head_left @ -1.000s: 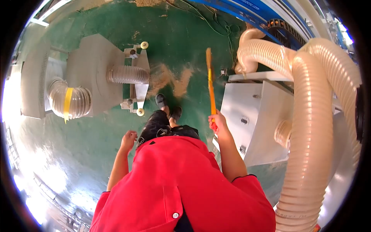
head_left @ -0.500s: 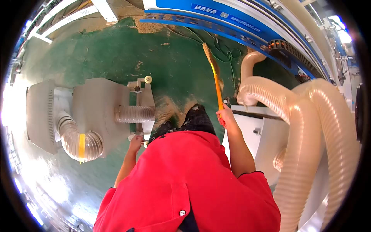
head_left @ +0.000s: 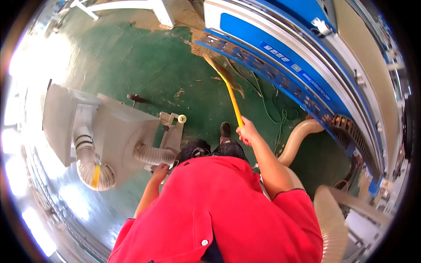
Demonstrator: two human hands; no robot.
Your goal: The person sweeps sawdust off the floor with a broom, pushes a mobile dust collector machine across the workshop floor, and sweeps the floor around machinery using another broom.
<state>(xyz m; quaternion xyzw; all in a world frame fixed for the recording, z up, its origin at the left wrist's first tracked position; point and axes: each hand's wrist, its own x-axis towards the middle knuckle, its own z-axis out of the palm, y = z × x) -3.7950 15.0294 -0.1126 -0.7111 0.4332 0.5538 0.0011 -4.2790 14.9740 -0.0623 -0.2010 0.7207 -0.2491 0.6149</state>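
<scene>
My right hand (head_left: 247, 130) is closed around the lower part of the yellow-orange handle of a broom (head_left: 231, 94). The broom reaches up and away from me, and its tan bristle end lies near sawdust (head_left: 199, 41) on the green floor. My left hand (head_left: 161, 171) hangs low at my left side, beside a ribbed hose (head_left: 153, 154). Its fingers are curled, and whether they hold anything is too small to tell.
A grey machine (head_left: 123, 127) with ribbed hoses stands on the left. A blue and white machine (head_left: 280, 57) runs across the upper right. Loose cables (head_left: 280, 116) and a thick beige hose (head_left: 300, 138) are at the right. A white frame (head_left: 162, 13) stands at the top.
The view has moved forward and turned. The blue machine shows larger, and the broom end now lies by the sawdust near its edge. The broom remains in my right hand.
</scene>
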